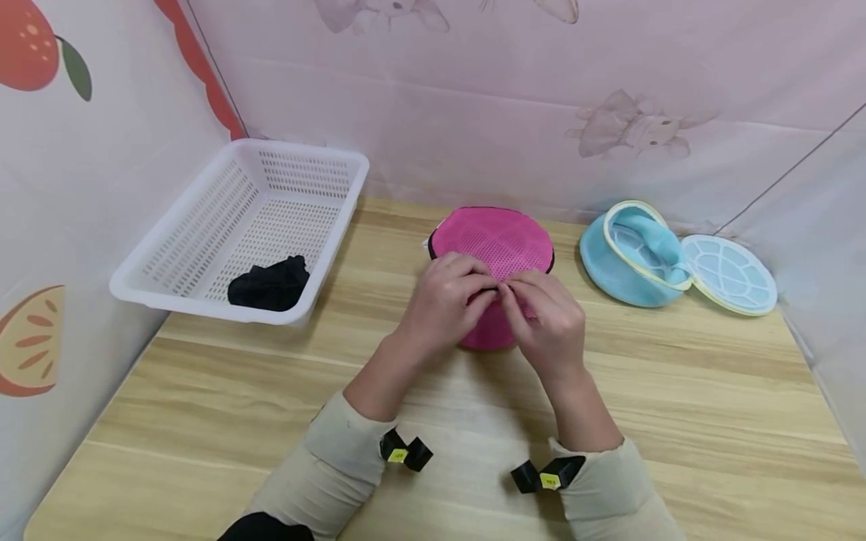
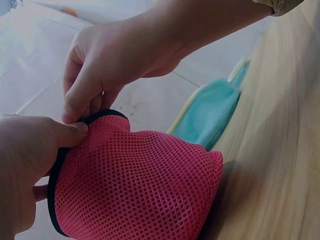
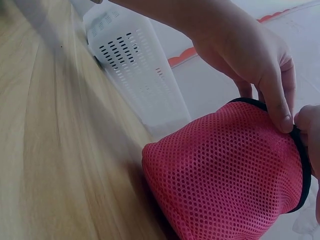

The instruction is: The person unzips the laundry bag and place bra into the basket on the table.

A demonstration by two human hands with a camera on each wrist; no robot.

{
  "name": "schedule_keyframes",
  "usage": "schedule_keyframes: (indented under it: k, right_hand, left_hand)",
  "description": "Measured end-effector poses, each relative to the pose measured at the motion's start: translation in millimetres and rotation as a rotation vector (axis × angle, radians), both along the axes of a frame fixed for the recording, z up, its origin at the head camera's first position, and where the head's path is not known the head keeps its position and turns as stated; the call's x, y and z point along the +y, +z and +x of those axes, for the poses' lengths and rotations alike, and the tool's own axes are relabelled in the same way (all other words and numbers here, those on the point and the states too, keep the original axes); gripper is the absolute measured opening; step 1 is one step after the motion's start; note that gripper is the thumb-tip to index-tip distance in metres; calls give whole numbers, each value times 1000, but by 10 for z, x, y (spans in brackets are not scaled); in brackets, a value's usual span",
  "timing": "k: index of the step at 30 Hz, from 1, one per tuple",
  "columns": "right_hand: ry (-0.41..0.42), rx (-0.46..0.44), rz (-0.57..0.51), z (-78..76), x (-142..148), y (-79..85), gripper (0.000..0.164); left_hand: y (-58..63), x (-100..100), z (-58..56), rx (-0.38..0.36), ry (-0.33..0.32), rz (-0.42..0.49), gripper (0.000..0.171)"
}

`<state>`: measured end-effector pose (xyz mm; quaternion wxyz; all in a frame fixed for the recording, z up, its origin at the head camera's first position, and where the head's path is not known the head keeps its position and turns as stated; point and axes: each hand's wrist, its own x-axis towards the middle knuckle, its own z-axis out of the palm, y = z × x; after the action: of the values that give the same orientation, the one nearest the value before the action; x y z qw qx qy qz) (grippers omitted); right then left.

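A pink mesh laundry bag (image 1: 497, 233) with black edging stands on the table in front of me. My left hand (image 1: 443, 300) pinches the near part of its black edging (image 2: 59, 165) between thumb and fingers. Close beside it, fingertips almost together, my right hand (image 1: 558, 323) pinches the same edge. Both wrist views show the mesh side of the bag (image 3: 220, 170) bulging below the hands. The fingers on the far side of the edging are partly hidden.
A white perforated basket (image 1: 338, 255) stands at the left with a crumpled black cloth (image 1: 269, 284) inside. At the back right is a light-blue mesh laundry bag (image 1: 612, 274) with yellow edging, its round lid (image 1: 731, 274) folded open to the right. Fabric-covered walls border the table (image 1: 710, 398).
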<state>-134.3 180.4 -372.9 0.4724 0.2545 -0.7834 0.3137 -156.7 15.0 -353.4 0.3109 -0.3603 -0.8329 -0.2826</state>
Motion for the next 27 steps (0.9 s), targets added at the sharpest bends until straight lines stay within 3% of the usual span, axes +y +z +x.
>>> schedule_keyframes:
  k: [27]
  right_hand:
    - [-64, -20, -28, -29, 106, 0, 13]
  left_hand:
    - [6, -103, -63, -45, -9, 50, 9]
